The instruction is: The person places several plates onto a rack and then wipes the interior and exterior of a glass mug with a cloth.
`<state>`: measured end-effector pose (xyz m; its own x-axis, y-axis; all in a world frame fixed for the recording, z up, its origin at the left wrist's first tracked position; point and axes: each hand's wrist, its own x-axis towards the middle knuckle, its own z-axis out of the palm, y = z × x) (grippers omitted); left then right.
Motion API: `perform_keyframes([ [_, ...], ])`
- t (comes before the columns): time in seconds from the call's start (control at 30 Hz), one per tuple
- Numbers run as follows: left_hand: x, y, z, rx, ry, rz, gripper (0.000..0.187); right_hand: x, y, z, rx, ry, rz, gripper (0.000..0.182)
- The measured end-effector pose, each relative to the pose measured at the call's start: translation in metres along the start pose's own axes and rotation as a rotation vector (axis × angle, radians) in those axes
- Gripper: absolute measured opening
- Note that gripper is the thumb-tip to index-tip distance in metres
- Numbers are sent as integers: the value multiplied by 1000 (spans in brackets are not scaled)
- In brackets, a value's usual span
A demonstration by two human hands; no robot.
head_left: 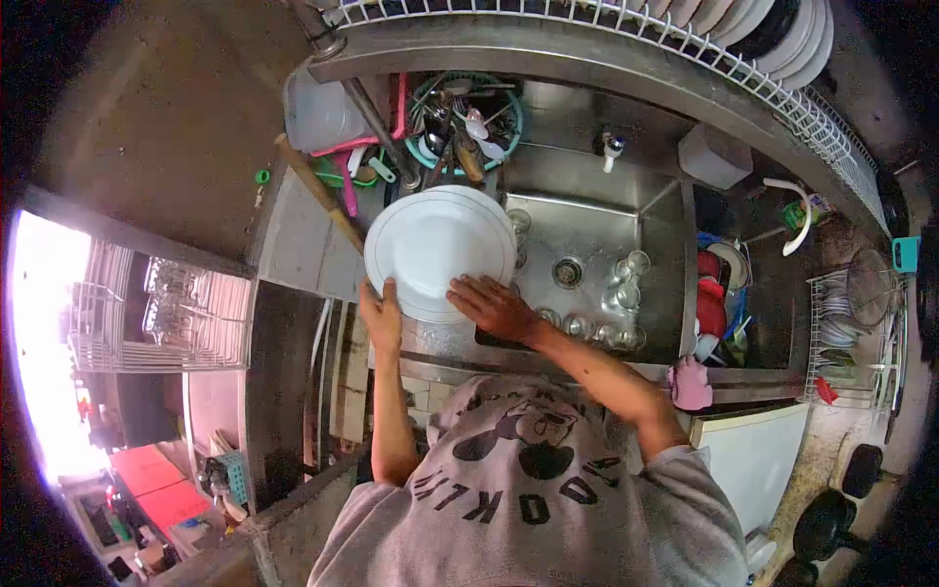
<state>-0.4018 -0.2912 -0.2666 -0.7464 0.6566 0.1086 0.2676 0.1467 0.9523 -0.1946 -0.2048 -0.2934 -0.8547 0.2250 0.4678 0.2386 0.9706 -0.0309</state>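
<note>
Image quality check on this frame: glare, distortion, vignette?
Head view: bright opening at left blown out to white; head view: strong wide-angle bending, the steel beam along the top bows; head view: corners fall to black; head view: white plate bright, little surface detail.

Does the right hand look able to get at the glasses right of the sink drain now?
Probably yes: nothing visible covers the glasses, and the open sink leaves the way free. However, the right hand rests on the white plate, so it should leave that first.
</note>
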Motion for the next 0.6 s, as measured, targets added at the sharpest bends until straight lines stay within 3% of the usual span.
perform_keyframes([
  [0.07, -4, 14, 1, 4, 39, 43, 23, 3, -2, -8, -40, 31, 52, 40],
  [0.13, -10, 47, -2, 35, 9, -88, 23, 5, 0, -14, -80, 59, 99, 41],
  [0.17, -13, 58, 1, 112, 95, 59, 24, 4, 0, -15, -50, 76, 91, 42],
  [0.4, -39, 164, 4, -46, 31, -3, 25, 3, -4, -63, 177, 180, 141, 50],
  [0.47, -49, 169, 9, -12, -59, 57, 31, -2, -5, -95, 251, 212, 159, 53],
  [0.53, -59, 160, 31, -381, -143, 237, 41, -25, -7, -110, 319, 248, 179, 55],
  [0.57, -67, 153, 43, -313, -207, 240, 49, -45, -11, -111, 382, 202, 282, 52],
  [0.6, -77, 147, 57, -303, -239, 172, 46, -62, -13, -116, 444, 157, 387, 49],
])
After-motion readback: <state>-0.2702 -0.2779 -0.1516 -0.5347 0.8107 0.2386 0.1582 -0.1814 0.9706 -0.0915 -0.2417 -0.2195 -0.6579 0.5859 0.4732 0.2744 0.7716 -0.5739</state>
